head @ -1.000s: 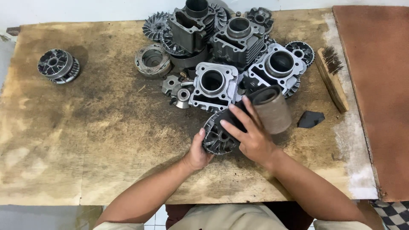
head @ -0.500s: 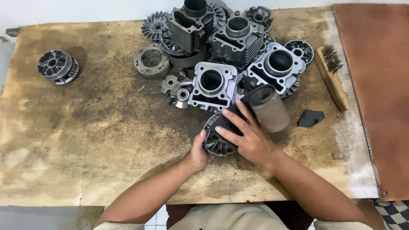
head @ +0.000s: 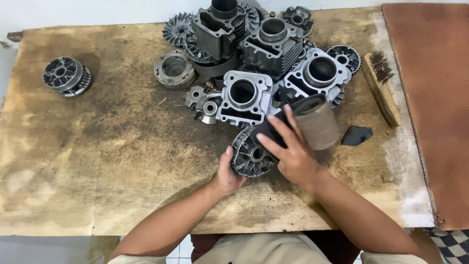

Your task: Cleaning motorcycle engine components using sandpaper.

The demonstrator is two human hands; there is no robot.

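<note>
Head view: left hand [head: 227, 176] cupped under the round grey finned metal pulley disc [head: 250, 154], grip closed on its lower edge, tilted up off the stained brown wooden counter [head: 97, 146]. Right hand [head: 293, 154] spread over the disc's top, fingers wrapped around a dark folded abrasive sheet [head: 312, 120]. Just behind, a crowded heap of grey cast cylinder blocks [head: 244, 95]; likely to snag or topple onto knuckles. Greasy metal, prone to slipping from so light a hold.
</note>
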